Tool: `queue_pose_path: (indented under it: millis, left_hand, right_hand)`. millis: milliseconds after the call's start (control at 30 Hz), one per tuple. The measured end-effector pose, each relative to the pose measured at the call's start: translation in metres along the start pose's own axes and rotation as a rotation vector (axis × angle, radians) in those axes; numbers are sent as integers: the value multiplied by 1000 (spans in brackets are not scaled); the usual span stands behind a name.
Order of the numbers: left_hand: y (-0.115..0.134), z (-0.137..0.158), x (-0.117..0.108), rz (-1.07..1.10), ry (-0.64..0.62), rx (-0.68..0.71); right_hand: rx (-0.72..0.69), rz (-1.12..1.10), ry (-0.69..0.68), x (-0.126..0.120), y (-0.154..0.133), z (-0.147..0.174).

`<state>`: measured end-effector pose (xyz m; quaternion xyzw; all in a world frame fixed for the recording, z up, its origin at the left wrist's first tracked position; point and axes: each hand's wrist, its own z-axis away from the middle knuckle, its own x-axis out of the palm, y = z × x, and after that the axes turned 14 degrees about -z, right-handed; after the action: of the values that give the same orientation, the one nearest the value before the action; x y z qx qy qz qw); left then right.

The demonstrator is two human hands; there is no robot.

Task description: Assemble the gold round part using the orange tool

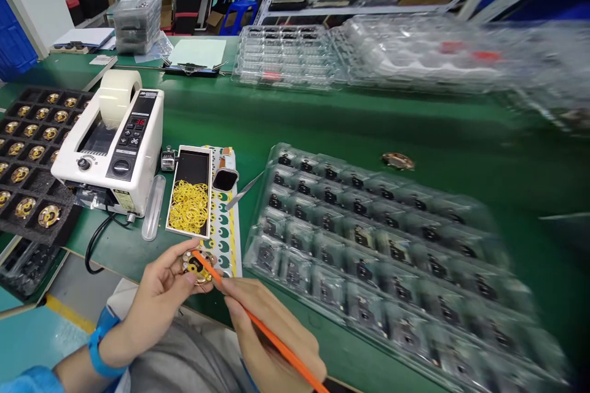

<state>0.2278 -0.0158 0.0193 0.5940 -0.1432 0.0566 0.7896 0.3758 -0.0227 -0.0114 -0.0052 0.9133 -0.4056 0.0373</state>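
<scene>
Here the left hand (159, 295) is holding a small round gold part (197, 265) just over the near edge of the green table (322, 123), its grip clamped on the part's rim. The right hand (271, 338) is gripping an orange stick (258, 322), fingers closed around it, and the tip is touching the part's face. Just beyond the part, a box of yellow rings (190, 206) is lying beside a sticker sheet (227, 230). A tape dispenser (113, 147) is standing to the left, and a clear tray (387, 252) is lying to the right.
</scene>
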Motion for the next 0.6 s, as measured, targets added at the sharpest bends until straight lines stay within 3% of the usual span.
queue_pose_path:
  millis: [100,233,333,400,500,600]
  left_hand:
    - [-2,0,-1,31,13,5]
    - [-4,-1,-4,-12,46,-15]
    - [-4,-2,-4,-19,41,-35]
    - [-5,-4,-2,-14,45,-46]
    - [-6,-7,-1,-64,89,-79]
    - [-10,-11,0,-110,102,-95]
  right_hand:
    - [-89,103,-46,3,5,7]
    - [-281,297,-237,-1,10,11]
    - [-294,298,-291,-8,5,6]
    - [-202,217,-243,-15,0,3]
    - [-26,32,-44,-23,-6,1]
    - [42,-40,132,-27,-8,4]
